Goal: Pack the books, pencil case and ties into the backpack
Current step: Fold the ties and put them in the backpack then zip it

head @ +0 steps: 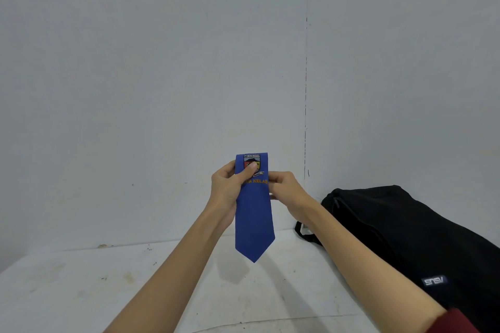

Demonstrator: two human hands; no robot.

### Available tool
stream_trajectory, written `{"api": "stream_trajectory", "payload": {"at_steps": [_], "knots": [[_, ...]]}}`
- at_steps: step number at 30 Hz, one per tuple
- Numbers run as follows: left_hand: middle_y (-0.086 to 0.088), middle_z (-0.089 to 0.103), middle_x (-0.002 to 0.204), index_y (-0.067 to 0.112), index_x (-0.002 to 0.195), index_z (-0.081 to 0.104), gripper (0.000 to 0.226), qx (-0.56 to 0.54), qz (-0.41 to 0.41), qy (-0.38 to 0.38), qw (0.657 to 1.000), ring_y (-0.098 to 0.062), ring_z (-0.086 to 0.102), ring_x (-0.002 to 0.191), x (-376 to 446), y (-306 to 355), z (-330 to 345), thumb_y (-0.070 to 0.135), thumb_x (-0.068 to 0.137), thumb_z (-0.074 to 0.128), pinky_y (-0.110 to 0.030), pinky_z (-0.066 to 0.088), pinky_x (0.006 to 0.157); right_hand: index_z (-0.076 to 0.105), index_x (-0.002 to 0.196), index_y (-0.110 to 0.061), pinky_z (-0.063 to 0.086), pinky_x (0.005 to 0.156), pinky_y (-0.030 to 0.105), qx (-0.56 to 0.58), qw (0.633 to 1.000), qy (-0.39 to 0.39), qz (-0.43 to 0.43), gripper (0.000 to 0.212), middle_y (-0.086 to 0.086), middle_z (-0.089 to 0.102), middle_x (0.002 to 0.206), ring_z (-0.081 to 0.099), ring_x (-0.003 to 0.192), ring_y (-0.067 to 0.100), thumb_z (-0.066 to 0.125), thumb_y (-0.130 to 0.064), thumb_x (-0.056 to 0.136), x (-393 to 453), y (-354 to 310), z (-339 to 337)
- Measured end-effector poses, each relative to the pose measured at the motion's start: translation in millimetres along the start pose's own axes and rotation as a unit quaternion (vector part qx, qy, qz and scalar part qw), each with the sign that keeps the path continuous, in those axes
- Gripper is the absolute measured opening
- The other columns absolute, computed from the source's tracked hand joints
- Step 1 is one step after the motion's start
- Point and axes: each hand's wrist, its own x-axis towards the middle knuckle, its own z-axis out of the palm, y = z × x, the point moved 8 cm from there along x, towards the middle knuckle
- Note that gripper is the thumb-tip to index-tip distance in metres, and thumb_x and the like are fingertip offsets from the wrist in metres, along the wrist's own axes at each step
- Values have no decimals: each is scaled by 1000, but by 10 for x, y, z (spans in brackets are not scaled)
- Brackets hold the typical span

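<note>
I hold a blue tie (254,224) upright in the air above the white table (108,292), its pointed tip hanging down. It carries a crest and yellow lettering near the folded top. My left hand (230,189) grips its left edge with the thumb pressed on the crest. My right hand (286,189) pinches its right edge from behind. The black backpack (400,235) lies on its side at the right of the table, against the wall. Books, a pencil case and other ties are out of view.
Grey walls meet in a corner (305,116) just behind the backpack. A black strap (305,235) of the backpack loops out toward the middle of the table. The table surface has small dark specks.
</note>
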Motion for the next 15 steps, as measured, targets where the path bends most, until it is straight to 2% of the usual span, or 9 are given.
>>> {"api": "stream_trajectory", "payload": {"at_steps": [4,7,9,12,13,15], "knots": [[-6,71,82,12,93,68,11,-12,2,6,1000,-17,66,64,18,-20,11,13,82,69,-31,57,60,70,97,-21,51,71,21,29,999,-33,14,23,-6,72,93,67,85,9,51,-7,95,-44,14,43],[-7,70,83,11,93,68,11,-8,7,12,1000,-17,65,64,29,-21,13,13,82,69,-31,56,61,71,98,-19,51,77,25,36,998,-36,24,23,-5,73,91,66,86,13,49,-10,95,-54,44,41],[-7,70,85,10,94,67,12,-6,18,23,1000,-17,65,65,45,-3,2,13,83,68,-29,56,59,71,99,-18,50,79,26,50,997,-35,41,26,-4,73,89,65,84,14,48,-29,98,-73,81,43],[-8,70,89,11,93,66,10,6,33,37,999,-21,66,72,74,18,-12,14,84,68,-35,57,69,70,108,-18,50,83,27,90,993,-37,73,64,0,73,100,67,89,14,32,-66,89,-89,142,41],[-8,70,89,12,92,66,9,10,35,36,999,-22,65,73,77,23,-7,15,84,68,-37,56,73,69,111,-17,50,87,29,95,992,-35,72,70,1,72,104,68,94,16,33,-71,83,-91,142,41],[-7,70,86,12,91,66,7,12,38,36,999,-21,65,72,80,28,9,15,84,68,-38,56,74,68,110,-16,49,91,32,88,994,-22,54,67,3,72,107,67,100,20,49,-68,73,-98,119,38]]}}
